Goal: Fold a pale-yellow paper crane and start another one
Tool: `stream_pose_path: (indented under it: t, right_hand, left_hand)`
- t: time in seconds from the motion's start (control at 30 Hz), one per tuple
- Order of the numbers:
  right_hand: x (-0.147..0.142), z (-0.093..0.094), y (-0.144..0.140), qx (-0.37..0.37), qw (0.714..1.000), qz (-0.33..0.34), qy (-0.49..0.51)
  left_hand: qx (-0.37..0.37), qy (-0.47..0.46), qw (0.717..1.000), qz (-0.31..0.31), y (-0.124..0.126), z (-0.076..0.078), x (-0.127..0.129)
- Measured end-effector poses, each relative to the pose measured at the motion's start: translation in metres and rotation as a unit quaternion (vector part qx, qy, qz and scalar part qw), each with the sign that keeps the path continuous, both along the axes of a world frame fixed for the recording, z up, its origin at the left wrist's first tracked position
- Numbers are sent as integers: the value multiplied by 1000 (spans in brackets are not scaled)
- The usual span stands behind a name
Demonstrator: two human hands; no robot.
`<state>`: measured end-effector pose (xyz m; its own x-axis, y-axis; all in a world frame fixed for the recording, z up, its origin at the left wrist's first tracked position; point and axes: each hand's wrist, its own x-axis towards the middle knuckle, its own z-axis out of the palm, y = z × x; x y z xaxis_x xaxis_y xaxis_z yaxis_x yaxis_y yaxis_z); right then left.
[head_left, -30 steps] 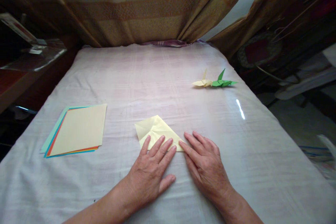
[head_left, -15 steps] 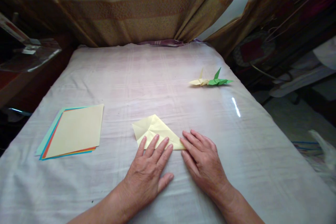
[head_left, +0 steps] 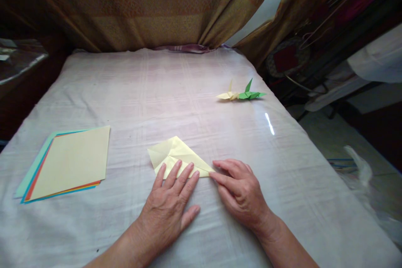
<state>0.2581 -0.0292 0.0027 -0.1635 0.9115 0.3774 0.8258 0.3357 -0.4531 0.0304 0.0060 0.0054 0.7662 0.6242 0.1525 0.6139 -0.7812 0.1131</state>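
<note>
A partly folded sheet of pale yellow paper (head_left: 176, 157) lies on the tabletop (head_left: 163, 92), which is covered with a whitish cloth, just in front of the person and near the middle of the near half. The left hand (head_left: 168, 209) lies flat, palm down, with its fingers (head_left: 179, 176) spread and released; their tips press on the near edge of the yellow paper, and the thumb rests on the cloth beside it. The right hand (head_left: 240, 190) rests on the cloth just to the right of the paper. Its fingers are loosely curled, not grasping anything, and the tip of the forefinger touches the paper's right-hand corner.

To the left, well apart from the hands, a stack of coloured paper sheets (head_left: 67, 163) lies flat, with a pale yellow sheet on top and orange, blue and light green edges showing under it. Further back on the right side of the tabletop, two small folded paper figures lie touching each other: a yellow one (head_left: 228, 95) and a green one (head_left: 249, 93). Behind the tabletop hang brown patterned curtains (head_left: 150, 4).
</note>
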Motion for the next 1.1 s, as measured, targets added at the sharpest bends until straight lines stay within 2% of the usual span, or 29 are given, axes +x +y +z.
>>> stream_pose_path:
  t: [0.37, 0.47, 0.67, 1.1]
  right_hand:
    - [-3, 2, 1, -20, 1000, -6, -15]
    - [-3, 1, 0, -21, 999, -4, -25]
    - [-4, 0, 1, -19, 999, 0, -30]
    - [-4, 0, 2, -15, 1000, 0, -18]
  left_hand:
    - [2, -28, 999, 28, -3, -1, 1]
    - [11, -29, 999, 15, -3, -1, 1]
    - [31, 13, 997, -68, 1, -1, 0]
    - [-2, 34, 997, -64, 1, 2, 1]
